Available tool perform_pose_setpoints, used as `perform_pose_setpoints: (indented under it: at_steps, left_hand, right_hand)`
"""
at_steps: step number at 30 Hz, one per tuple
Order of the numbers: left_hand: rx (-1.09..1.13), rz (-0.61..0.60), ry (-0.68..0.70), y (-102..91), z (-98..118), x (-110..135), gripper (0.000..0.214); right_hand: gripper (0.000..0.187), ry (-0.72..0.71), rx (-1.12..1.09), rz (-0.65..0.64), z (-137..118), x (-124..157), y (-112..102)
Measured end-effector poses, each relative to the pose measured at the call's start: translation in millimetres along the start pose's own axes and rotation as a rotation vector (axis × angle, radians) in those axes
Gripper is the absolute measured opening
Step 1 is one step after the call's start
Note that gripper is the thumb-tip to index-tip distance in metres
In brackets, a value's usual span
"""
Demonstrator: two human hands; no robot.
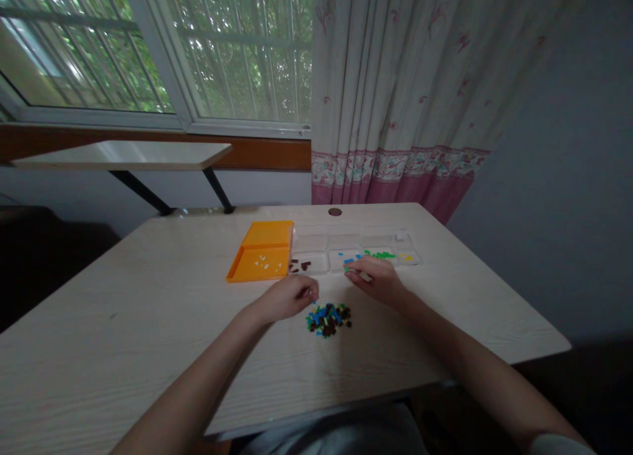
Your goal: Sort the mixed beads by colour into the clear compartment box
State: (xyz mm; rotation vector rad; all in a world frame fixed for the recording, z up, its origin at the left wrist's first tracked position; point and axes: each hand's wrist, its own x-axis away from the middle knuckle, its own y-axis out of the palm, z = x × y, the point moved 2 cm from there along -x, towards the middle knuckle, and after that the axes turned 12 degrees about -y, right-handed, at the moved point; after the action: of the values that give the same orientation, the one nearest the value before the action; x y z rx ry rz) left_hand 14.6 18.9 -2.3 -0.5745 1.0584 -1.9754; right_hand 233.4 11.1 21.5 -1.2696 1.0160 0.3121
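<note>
The brick pile (pixel 329 318) lies between your hands, slightly nearer you. Your left hand (pixel 289 297) is closest to it, and your right hand (pixel 376 278) is at the clear tray (pixel 316 242). Both hands are curled, and I cannot tell whether either holds anything.

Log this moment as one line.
left hand: curled beside pile of small multicoloured plastic bricks | right hand: at clear plastic compartment tray, near edge

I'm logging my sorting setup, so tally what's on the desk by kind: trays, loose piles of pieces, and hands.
orange tray: 1
clear divided tray: 1
loose pile of small pieces: 1
hands: 2, left hand and right hand
Total: 5
</note>
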Motion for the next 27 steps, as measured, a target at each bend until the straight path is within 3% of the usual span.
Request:
perform_pose_setpoints:
  at_steps: [5, 14, 20, 27]
  left_hand:
    - [0.018, -0.011, 0.016, -1.0, -3, 1, 0.013]
    - [0.0, -0.017, 0.096, -3.4, -2, 2, 0.02]
    - [-0.001, -0.026, 0.1, -7.1, 3, 3, 0.018]
    - [-0.015, -0.031, 0.092, -6.3, 1, 4, 0.017]
  right_hand:
    - [0.018, 0.049, 0.096, -0.066, 20, 5, -8]
    - [0.02, 0.376, 0.189, -0.357, 94, 38, -40]
    - [0.021, 0.455, 0.174, -0.426, 101, 45, -36]
    - [0.02, 0.421, 0.136, -0.373, 91, 38, -33]
